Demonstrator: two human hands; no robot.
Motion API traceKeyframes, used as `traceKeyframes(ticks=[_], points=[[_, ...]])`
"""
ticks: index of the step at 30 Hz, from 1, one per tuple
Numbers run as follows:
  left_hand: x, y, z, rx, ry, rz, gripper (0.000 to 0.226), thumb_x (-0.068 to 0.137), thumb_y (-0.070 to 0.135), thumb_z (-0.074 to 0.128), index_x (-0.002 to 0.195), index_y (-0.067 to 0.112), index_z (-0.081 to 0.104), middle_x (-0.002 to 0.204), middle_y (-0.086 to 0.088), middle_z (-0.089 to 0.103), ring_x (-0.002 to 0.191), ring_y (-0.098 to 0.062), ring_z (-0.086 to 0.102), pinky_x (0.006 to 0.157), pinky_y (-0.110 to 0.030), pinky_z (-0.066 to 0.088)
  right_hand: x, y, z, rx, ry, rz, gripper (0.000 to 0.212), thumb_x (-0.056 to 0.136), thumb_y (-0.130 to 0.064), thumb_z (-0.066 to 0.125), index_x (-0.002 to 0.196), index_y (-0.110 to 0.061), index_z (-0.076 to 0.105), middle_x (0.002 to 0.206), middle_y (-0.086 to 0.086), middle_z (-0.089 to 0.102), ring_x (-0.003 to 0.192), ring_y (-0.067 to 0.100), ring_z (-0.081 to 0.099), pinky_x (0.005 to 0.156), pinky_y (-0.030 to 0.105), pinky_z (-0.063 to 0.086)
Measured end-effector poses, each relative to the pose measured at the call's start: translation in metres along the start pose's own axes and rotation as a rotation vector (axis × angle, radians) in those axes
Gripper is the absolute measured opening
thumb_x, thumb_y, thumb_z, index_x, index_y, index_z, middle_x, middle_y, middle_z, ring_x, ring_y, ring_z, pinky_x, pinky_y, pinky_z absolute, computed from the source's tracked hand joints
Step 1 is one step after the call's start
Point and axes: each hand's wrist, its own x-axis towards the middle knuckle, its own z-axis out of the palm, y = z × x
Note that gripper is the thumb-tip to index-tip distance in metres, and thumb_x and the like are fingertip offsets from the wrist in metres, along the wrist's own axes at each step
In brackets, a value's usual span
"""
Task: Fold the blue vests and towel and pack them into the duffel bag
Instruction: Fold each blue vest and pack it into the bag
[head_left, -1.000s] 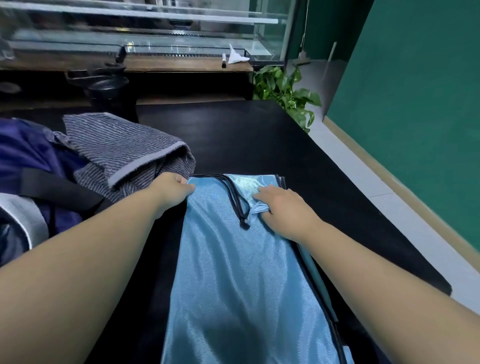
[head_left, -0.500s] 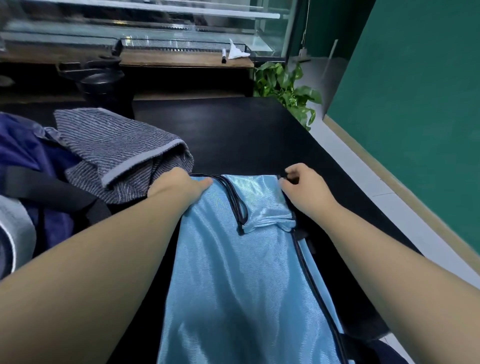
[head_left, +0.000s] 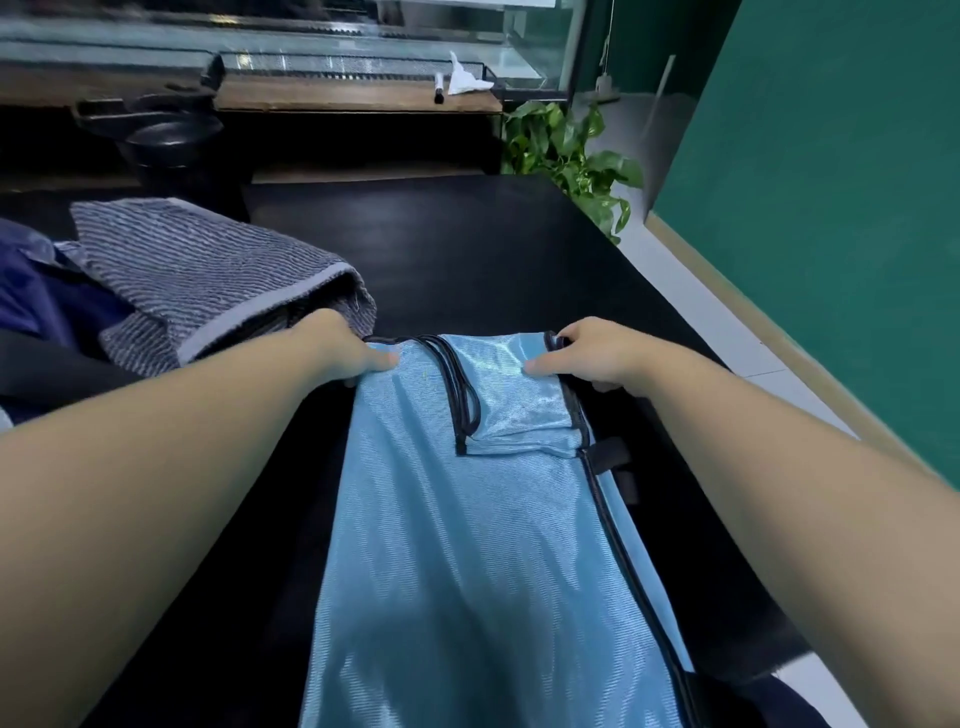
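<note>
A light blue vest (head_left: 467, 545) with black trim lies lengthwise on the black table (head_left: 493, 249), folded narrow. My left hand (head_left: 345, 348) pinches its far left corner, thumb on top of the cloth. My right hand (head_left: 587, 353) grips its far right corner, thumb on the cloth and fingers curled under the edge. A grey striped towel (head_left: 208, 275) lies bunched at the left, just beyond my left hand. It rests partly on the dark blue duffel bag (head_left: 41, 312) at the left edge.
A green plant (head_left: 571, 150) stands past the table's far right corner. The table's right edge runs along a pale floor strip and green wall (head_left: 831, 182). A black round object (head_left: 171, 140) and a wooden shelf sit beyond the table.
My right hand left the vest's middle, moved to its far right corner and took hold there. My left hand stayed at the far left corner. The view tilted down slightly.
</note>
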Motion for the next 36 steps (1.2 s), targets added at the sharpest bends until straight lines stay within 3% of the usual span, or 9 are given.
traceKeyframes(ticks=[2, 5, 10, 13, 17, 23, 25, 30, 36], points=[[-0.004, 0.002, -0.005, -0.050, -0.112, -0.054, 0.044, 0.083, 0.033, 0.072, 0.058, 0.006, 0.050, 0.035, 0.000, 0.043, 0.047, -0.017, 0.035, 0.046, -0.020, 0.027, -0.003, -0.004, -0.003, -0.079, -0.056, 0.032, 0.026, 0.080, -0.025, 0.071, 0.078, -0.014, 0.048, 0.062, 0.004, 0.040, 0.054, 0.018, 0.036, 0.049, 0.025, 0.031], [-0.005, 0.005, -0.012, -0.036, -0.191, -0.076, 0.034, 0.088, 0.028, 0.069, 0.067, 0.006, 0.053, 0.042, -0.002, 0.042, 0.047, -0.015, 0.034, 0.039, -0.015, 0.026, -0.008, -0.009, -0.009, -0.183, -0.073, 0.052, 0.017, 0.085, -0.016, 0.067, 0.079, -0.008, 0.053, 0.064, 0.008, 0.050, 0.051, 0.017, 0.045, 0.043, 0.021, 0.040], [-0.005, 0.021, -0.012, -0.272, -0.005, 0.029, 0.030, 0.096, 0.020, 0.056, 0.071, 0.011, 0.045, 0.043, -0.008, 0.043, 0.040, -0.016, 0.034, 0.042, -0.017, 0.028, -0.010, -0.010, -0.023, 0.011, 0.146, -0.007, 0.049, 0.091, -0.015, 0.065, 0.134, -0.001, 0.045, 0.074, 0.012, 0.061, 0.052, 0.016, 0.059, 0.044, 0.020, 0.053], [-0.010, 0.031, -0.015, -0.609, 0.092, 0.078, 0.030, 0.099, 0.015, 0.049, 0.071, 0.016, 0.040, 0.061, -0.005, 0.052, 0.044, -0.019, 0.062, 0.040, -0.020, 0.040, -0.013, -0.009, -0.027, 0.047, 0.367, -0.170, 0.029, 0.091, -0.016, 0.066, 0.112, 0.003, 0.058, 0.089, 0.020, 0.068, 0.061, 0.020, 0.066, 0.062, 0.031, 0.060], [-0.028, 0.030, -0.016, -0.785, 0.146, 0.247, 0.023, 0.101, 0.014, 0.042, 0.079, 0.021, 0.041, 0.076, -0.001, 0.043, 0.072, -0.025, 0.072, 0.077, -0.038, 0.056, -0.031, -0.002, -0.027, 0.045, 0.500, -0.331, 0.015, 0.091, -0.016, 0.063, 0.091, -0.002, 0.060, 0.088, 0.015, 0.068, 0.077, 0.025, 0.069, 0.080, 0.045, 0.055], [-0.075, -0.021, -0.012, -0.596, 0.191, 0.625, 0.014, 0.097, 0.022, 0.048, 0.087, 0.032, 0.049, 0.086, -0.003, 0.065, 0.087, -0.022, 0.069, 0.081, -0.044, 0.053, -0.087, 0.024, -0.014, -0.006, 0.567, -0.604, 0.021, 0.084, -0.002, 0.064, 0.088, -0.022, 0.062, 0.088, -0.008, 0.062, 0.081, 0.008, 0.057, 0.070, 0.009, 0.040], [-0.092, -0.042, -0.009, -0.429, 0.203, 0.757, 0.010, 0.085, 0.034, 0.050, 0.093, 0.040, 0.051, 0.090, 0.001, 0.065, 0.088, -0.024, 0.064, 0.088, -0.044, 0.050, -0.105, 0.037, -0.006, -0.017, 0.526, -0.691, 0.031, 0.080, 0.006, 0.063, 0.092, -0.023, 0.063, 0.094, -0.010, 0.061, 0.088, 0.005, 0.058, 0.076, 0.010, 0.042], [-0.133, -0.074, 0.012, 0.089, 0.068, 1.005, 0.027, 0.083, 0.034, 0.040, 0.098, 0.034, 0.063, 0.089, 0.022, 0.057, 0.089, 0.004, 0.055, 0.084, -0.004, 0.036, -0.137, 0.075, 0.013, -0.250, 0.422, -0.770, 0.031, 0.076, 0.004, 0.072, 0.100, -0.014, 0.067, 0.107, -0.005, 0.061, 0.100, 0.006, 0.058, 0.087, 0.026, 0.047], [-0.130, -0.090, 0.036, 0.300, 0.050, 0.893, 0.038, 0.080, 0.003, 0.047, 0.100, 0.029, 0.067, 0.108, 0.014, 0.053, 0.117, -0.012, 0.046, 0.106, -0.033, 0.037, -0.157, 0.103, 0.026, -0.346, 0.326, -0.578, 0.040, 0.086, -0.020, 0.068, 0.122, -0.027, 0.053, 0.118, -0.021, 0.045, 0.108, -0.003, 0.050, 0.093, 0.018, 0.041]])
